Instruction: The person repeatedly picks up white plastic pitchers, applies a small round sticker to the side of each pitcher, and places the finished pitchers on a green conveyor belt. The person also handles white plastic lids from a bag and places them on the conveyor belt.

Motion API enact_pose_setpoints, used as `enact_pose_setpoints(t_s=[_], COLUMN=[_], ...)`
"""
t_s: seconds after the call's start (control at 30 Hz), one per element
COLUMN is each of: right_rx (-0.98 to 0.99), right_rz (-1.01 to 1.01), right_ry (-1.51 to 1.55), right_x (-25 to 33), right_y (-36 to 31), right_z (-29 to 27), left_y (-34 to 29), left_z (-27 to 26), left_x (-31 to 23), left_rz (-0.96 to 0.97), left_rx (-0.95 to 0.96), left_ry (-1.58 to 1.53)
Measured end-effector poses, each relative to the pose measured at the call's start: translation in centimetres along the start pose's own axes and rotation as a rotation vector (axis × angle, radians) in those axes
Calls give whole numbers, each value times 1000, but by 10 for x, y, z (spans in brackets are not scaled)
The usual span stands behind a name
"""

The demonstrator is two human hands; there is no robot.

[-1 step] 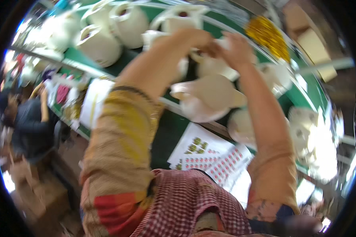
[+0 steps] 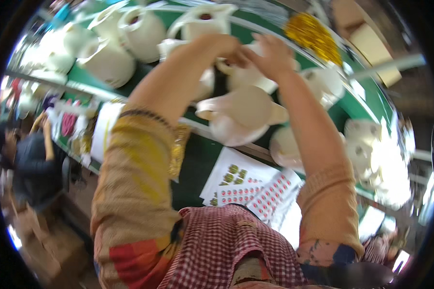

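Over the far part of the green bench, both my hands meet at a glossy white jug (image 2: pixel 250 77). My left hand (image 2: pixel 231 50) has its fingers curled in at the jug's upper part; blur hides what they pinch. My right hand (image 2: pixel 272 57) lies round the top, thumb and fingers apart with white surface showing between them. Nearer to me stands another white jug (image 2: pixel 238 118), its broad side and spout facing up. A sheet of small red stickers (image 2: pixel 275 195) overlaps a white sheet with green motifs (image 2: pixel 234 176) on the bench before my apron.
Several more white jugs (image 2: pixel 142 31) crowd the back and left of the bench, others the right. A gold tinsel bundle (image 2: pixel 313 38) lies at the back right. A metal rail (image 2: pixel 250 149) crosses the bench. A co-worker (image 2: pixel 38 164) is at far left, near cardboard boxes (image 2: pixel 58 245).
The whole view has shifted slightly, so the bench and jugs sit a little further left. My hands have moved slightly apart, still at the same jug.
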State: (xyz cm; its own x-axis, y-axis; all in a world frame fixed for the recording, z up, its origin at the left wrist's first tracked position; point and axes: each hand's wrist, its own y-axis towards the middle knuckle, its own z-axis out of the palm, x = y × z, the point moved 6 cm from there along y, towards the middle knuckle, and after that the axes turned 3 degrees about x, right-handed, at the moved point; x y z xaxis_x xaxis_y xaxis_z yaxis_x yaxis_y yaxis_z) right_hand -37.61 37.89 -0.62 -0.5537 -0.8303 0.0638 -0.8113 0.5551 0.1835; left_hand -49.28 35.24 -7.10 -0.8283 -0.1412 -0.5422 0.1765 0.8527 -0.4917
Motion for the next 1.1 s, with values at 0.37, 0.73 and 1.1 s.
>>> enact_pose_setpoints(t_s=[0.37, 0.73, 1.1], right_rx=[-363, 302, -43], right_rz=[792, 1224, 1278], right_ry=[960, 1111, 1113], right_x=[-146, -39, -36], right_y=[-430, -616, -587], right_z=[-122, 59, 124], left_y=[-153, -157, -163], left_z=[-1, 394, 488], left_x=[-82, -160, -172], left_rz=[411, -65, 315], left_rx=[-1142, 92, -9], left_ry=[-137, -877, 441])
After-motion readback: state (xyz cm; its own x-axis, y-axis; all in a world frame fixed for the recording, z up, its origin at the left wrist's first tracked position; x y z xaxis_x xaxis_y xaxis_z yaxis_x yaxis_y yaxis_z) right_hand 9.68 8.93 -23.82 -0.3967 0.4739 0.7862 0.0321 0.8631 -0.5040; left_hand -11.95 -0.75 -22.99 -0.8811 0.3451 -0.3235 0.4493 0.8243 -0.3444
